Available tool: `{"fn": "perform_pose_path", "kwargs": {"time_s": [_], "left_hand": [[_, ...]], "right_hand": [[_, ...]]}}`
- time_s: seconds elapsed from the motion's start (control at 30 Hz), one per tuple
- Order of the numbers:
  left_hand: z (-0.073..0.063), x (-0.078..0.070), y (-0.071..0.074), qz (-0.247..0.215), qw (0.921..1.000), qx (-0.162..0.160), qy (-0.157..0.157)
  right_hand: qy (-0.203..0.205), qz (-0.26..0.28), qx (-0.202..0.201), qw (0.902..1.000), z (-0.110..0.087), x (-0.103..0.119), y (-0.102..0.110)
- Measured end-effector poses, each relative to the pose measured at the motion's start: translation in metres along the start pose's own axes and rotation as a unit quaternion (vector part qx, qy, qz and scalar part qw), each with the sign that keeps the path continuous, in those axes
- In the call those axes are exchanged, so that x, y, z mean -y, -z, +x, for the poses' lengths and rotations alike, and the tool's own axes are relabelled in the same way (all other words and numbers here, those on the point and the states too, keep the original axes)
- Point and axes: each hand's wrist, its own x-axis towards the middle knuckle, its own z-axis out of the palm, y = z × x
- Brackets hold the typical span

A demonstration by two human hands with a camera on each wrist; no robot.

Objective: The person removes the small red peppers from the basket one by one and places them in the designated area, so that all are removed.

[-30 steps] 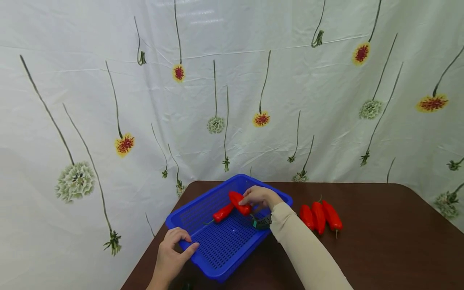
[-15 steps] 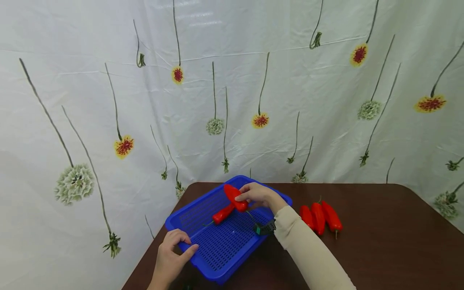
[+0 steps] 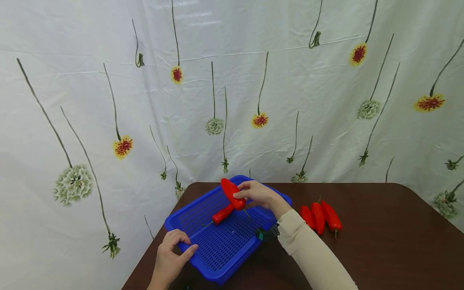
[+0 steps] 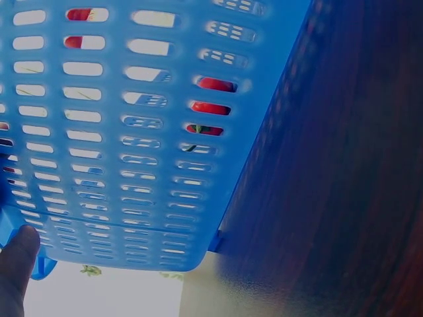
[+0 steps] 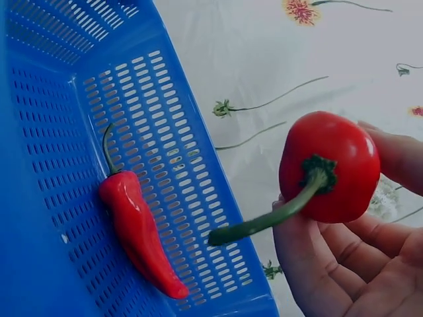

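Observation:
My right hand (image 3: 259,196) pinches a red pepper (image 3: 231,193) between thumb and fingers, raised over the blue plastic basket (image 3: 217,247). In the right wrist view this held pepper (image 5: 330,165) shows its stem end, the green stem curving off to the left. Another red pepper (image 5: 139,231) lies in the basket against the slotted side, its stem pointing away from the tip. My left hand (image 3: 170,253) grips the basket's near left rim, thumb over the edge. From the left wrist, the basket's slotted wall (image 4: 112,152) fills much of the view, with one finger (image 4: 18,264) at its corner.
Three red peppers (image 3: 318,218) lie side by side on the dark brown table (image 3: 380,225), right of the basket. A white curtain (image 3: 290,80) printed with flowers hangs behind the table. A small black device (image 3: 266,233) sits at my right wrist.
My right hand has lifted the pepper up and slightly left from low in the basket, tilting it more upright. My left hand keeps its hold on the rim, and the basket stays in place.

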Motion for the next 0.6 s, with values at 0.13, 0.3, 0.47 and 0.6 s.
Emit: {"fn": "perform_pose_path", "kwargs": {"time_s": [0.13, 0.3, 0.47, 0.6], "left_hand": [[0.001, -0.001, 0.0, 0.003, 1.0, 0.002, 0.008], [0.0, -0.001, 0.0, -0.001, 1.0, 0.003, 0.009], [0.001, 0.0, 0.0, -0.007, 1.0, 0.003, 0.005], [0.001, 0.0, -0.001, -0.008, 1.0, 0.004, 0.004]], "right_hand": [[0.008, 0.01, -0.002, 0.9999, -0.005, 0.001, 0.0], [0.018, 0.022, 0.003, 0.9996, -0.013, 0.001, 0.0], [0.03, 0.035, 0.013, 0.9989, -0.018, -0.002, 0.003], [0.036, 0.046, 0.019, 0.9981, -0.023, -0.005, 0.004]]}}
